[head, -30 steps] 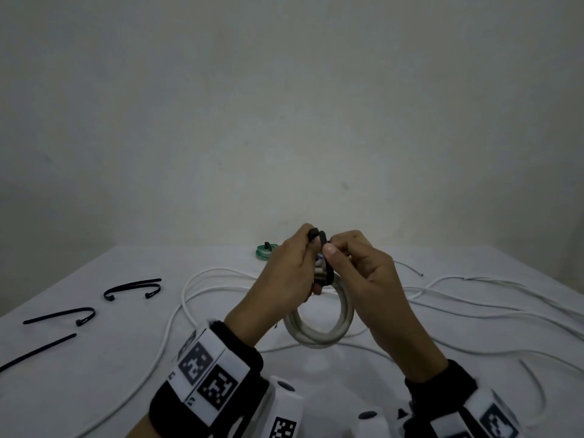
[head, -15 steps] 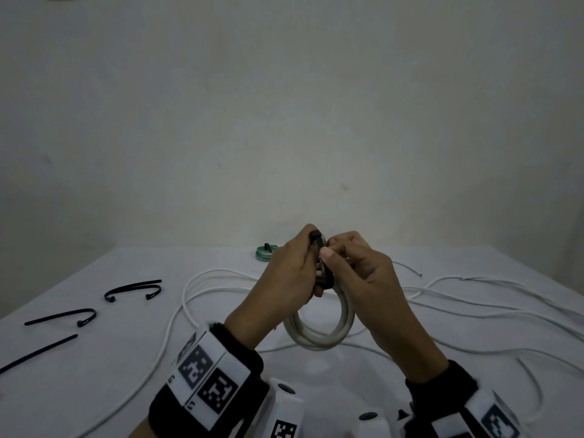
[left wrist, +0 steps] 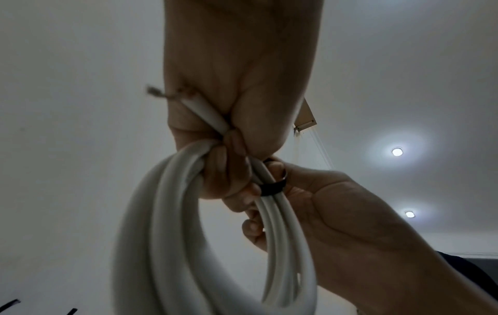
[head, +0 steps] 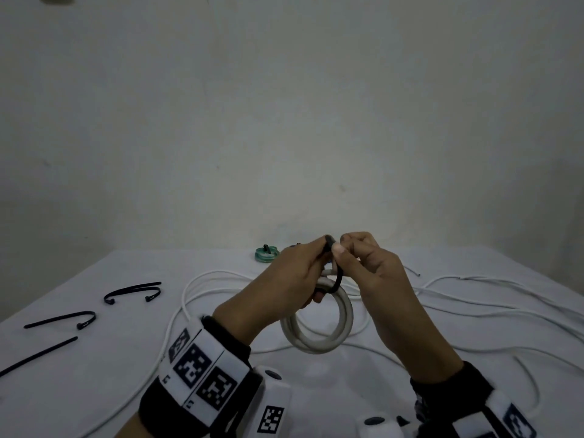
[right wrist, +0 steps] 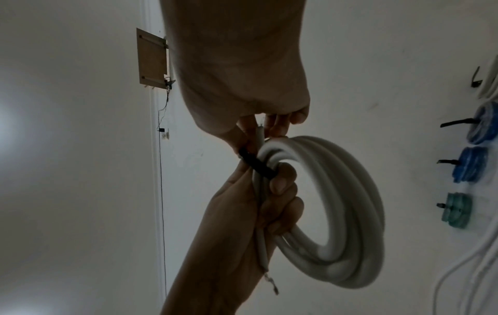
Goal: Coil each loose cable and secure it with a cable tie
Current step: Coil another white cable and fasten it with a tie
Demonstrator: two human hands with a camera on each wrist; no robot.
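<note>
Our left hand grips the white coil above the table; our right hand pinches the black tie around it. Coil looks light, springy; best held beside the tie.

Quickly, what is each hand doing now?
Left hand: grips the white cable coil.
Right hand: pinches the black cable tie around it.

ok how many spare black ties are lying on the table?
3, all on the table's left: nearest straight tie, middle hooked tie, farthest curved tie, which may be two overlapped.
</note>
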